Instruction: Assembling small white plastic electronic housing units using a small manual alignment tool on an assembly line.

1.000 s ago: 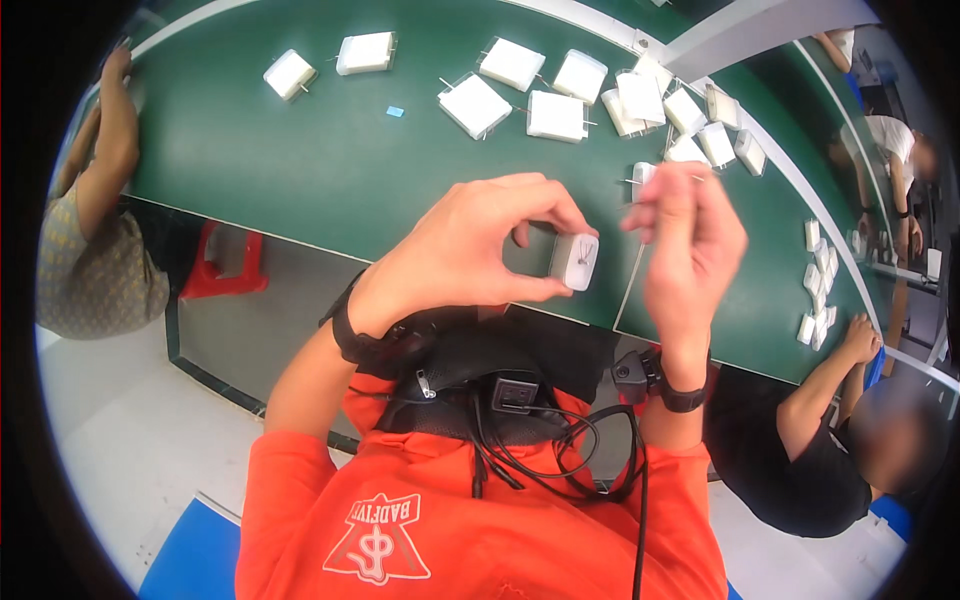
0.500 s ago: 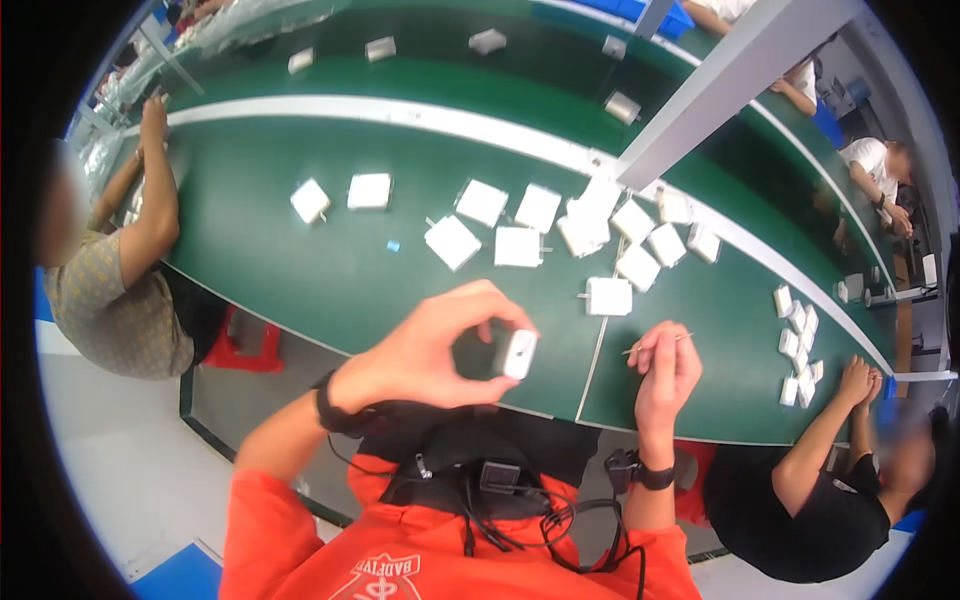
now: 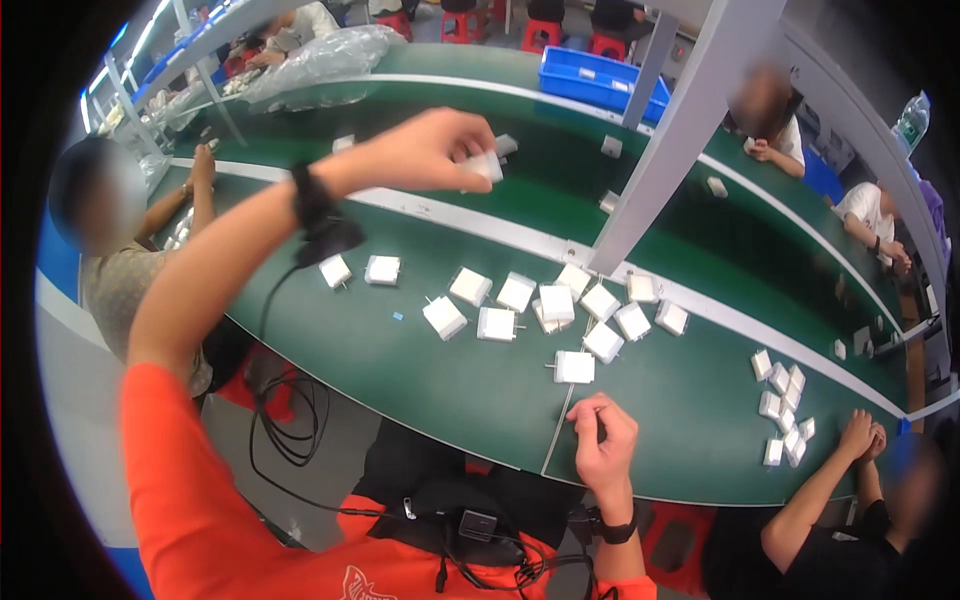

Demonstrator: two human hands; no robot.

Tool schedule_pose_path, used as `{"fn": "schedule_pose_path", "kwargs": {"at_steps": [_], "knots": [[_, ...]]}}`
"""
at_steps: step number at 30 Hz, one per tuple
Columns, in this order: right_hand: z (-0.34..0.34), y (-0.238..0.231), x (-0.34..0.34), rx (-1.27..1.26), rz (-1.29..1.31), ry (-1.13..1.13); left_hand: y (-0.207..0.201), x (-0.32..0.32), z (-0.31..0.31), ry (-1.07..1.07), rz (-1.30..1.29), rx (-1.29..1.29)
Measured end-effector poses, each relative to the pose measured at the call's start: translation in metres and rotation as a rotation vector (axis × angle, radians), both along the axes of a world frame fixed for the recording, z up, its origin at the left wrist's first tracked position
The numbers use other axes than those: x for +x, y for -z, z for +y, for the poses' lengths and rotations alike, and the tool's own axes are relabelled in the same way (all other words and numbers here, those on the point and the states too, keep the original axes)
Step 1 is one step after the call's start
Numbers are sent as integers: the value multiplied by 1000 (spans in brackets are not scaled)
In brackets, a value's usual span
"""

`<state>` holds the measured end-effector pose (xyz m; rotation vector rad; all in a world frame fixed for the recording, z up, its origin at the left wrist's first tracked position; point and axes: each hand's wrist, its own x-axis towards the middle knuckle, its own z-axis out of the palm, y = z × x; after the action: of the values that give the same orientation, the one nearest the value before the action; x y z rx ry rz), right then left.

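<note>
My left hand point(image 3: 440, 150) is stretched out over the dark green belt beyond the white rail. Its thumb and fingers are closed on a white plug-in charger point(image 3: 486, 168). Low over the near green tabletop, my right hand point(image 3: 606, 445) has its fingers curled together. A thin stick showed in its grip half a second ago; now the fingers mostly hide it. Just beyond that hand lies a white charger point(image 3: 574, 367) with metal prongs. Several more chargers point(image 3: 497, 324) spread across the table, some leaning on each other.
A grey post point(image 3: 655, 140) rises from the white rail point(image 3: 470, 222). More chargers point(image 3: 611, 147) lie on the belt. A blue bin point(image 3: 590, 80) and plastic film point(image 3: 320, 65) are at the back. Co-workers sit left and right; one's hands point(image 3: 862, 436) are near a charger cluster point(image 3: 788, 405).
My left hand has carried the charger from close to my body forward, past the rail, over the belt. My right hand keeps its closed pose near the table's front. The view has tilted up.
</note>
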<state>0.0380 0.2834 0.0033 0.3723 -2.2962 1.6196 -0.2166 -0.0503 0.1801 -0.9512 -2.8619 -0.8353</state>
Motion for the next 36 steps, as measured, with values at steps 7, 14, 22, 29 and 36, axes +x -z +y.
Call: {"fn": "schedule_pose_path", "kwargs": {"at_steps": [7,14,22,29,36], "knots": [[1,3,2,22,-40,-31,123,-88,62,-75,31,-150],[1,5,2,23,-49,-25,155,-155,77,-318,195,569],[3,-1,1,45,-96,-38,156,-161,72,-181,356,88],[-1,-2,-4,66,-100,-50,168,-159,69,-92,468,155],[3,0,-3,66,-98,-66,173,-187,71,-215,343,70]]}}
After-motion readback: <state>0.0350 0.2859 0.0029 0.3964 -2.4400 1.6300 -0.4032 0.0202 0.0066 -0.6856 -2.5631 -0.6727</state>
